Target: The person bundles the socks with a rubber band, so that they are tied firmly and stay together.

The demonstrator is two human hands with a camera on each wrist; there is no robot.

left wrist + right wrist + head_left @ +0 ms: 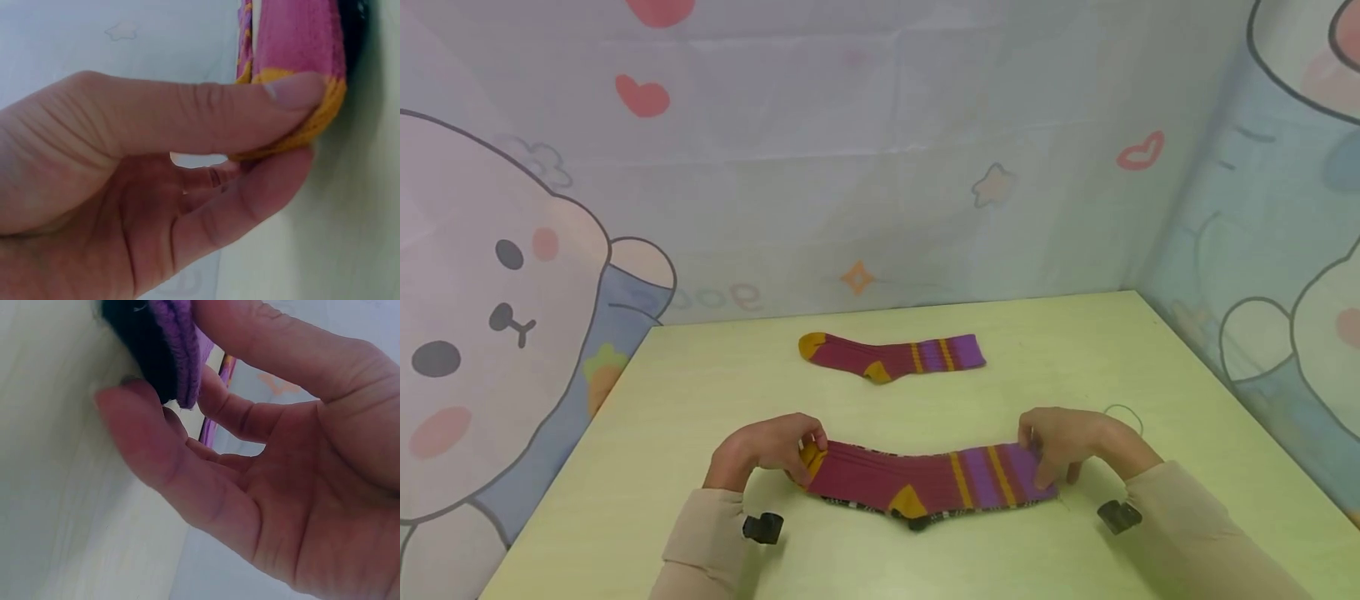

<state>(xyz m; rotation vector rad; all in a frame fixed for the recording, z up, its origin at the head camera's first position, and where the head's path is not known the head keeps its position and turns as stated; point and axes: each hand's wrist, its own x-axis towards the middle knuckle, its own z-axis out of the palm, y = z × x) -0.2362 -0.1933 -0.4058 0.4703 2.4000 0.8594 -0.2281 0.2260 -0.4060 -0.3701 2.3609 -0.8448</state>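
The left hand (pixel 778 444) pinched the yellow toe (pixel 328 115) of the near sock (pixel 880 479) between thumb and finger. The right hand (pixel 1063 442) held the purple cuff (pixel 1022 467), thumb above and fingers curled below. Because the two ends were gripped, the sock was stretched out, perhaps to make it lie evenly over the dark patterned fabric (pixel 917 524), whose edges showed from beneath. This stood before the person, at the near part of the table (pixel 715 375). Farther away lay a matching sock (pixel 850 354), flat, its toe likewise towards the left.
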